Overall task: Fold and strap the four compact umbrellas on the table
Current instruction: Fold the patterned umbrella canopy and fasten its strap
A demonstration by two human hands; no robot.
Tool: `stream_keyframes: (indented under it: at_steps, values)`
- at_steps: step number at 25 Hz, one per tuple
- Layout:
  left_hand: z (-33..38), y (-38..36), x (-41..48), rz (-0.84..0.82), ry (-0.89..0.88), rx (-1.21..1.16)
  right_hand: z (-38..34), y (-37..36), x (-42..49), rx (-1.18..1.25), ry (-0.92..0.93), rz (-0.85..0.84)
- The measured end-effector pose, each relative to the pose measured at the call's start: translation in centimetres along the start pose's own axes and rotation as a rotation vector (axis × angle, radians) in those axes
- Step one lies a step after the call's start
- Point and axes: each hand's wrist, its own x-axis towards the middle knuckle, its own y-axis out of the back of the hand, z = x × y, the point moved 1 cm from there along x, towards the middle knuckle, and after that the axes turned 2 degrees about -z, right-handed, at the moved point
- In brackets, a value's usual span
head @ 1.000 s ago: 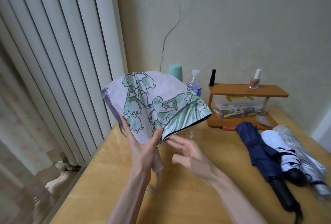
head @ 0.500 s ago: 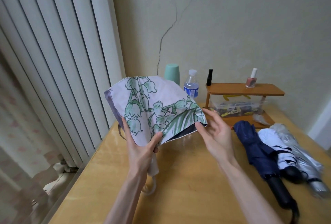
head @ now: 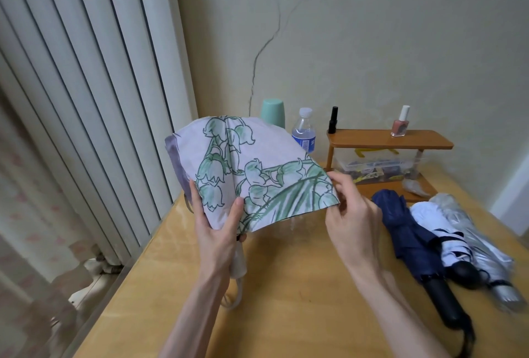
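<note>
I hold a pale lilac umbrella (head: pixel 243 168) printed with green flowers up over the wooden table (head: pixel 286 300). Its canopy is loose and fanned out. My left hand (head: pixel 220 234) grips it near the handle, thumb pressed on the cloth. My right hand (head: pixel 347 209) pinches the canopy's right edge. A white handle and cord hang below my left hand. On the table at right lie a navy umbrella (head: pixel 412 237) with a black handle, a white umbrella (head: pixel 435 223) and a silver umbrella (head: pixel 469 231), side by side.
At the back stand a mint cup (head: pixel 273 111), a water bottle (head: pixel 304 131) and a small wooden shelf (head: pixel 389 143) with two nail polish bottles and a clear box under it. White vertical blinds (head: pixel 86 100) run along the table's left edge.
My right hand has risen from below the canopy to its right edge and now pinches the cloth. My left hand keeps its grip, and the umbrella has barely moved.
</note>
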Motion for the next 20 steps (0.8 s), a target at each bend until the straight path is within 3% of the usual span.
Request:
stream_keyframes:
  at_steps: [2,5,6,8,11,17,20]
  values:
    - [0.2,0.5,0.3,-0.021,0.009,0.016,-0.1,0.3,0.5,0.081,0.009,-0.137]
    - [0.4,1.6,0.7,-0.086,0.017,0.017,0.4,2.0,2.1,0.593,-0.261,-0.732]
    - [0.6,2.0,0.8,-0.116,0.011,0.042,0.6,2.8,2.5,0.71,-0.301,-0.837]
    - [1.1,2.7,1.2,-0.214,0.0,0.116,0.8,3.7,3.2,0.804,-0.34,-0.834]
    - [1.3,3.3,1.5,-0.375,0.004,0.21,-0.2,3.1,3.4,0.753,-0.337,-0.734]
    - [1.9,1.4,-0.3,-0.581,-0.001,0.261,-0.2,2.6,3.4,0.794,-0.377,-0.707]
    - [0.9,1.2,-0.1,-0.572,0.029,0.197,0.8,3.1,3.9,0.534,-0.373,-0.715]
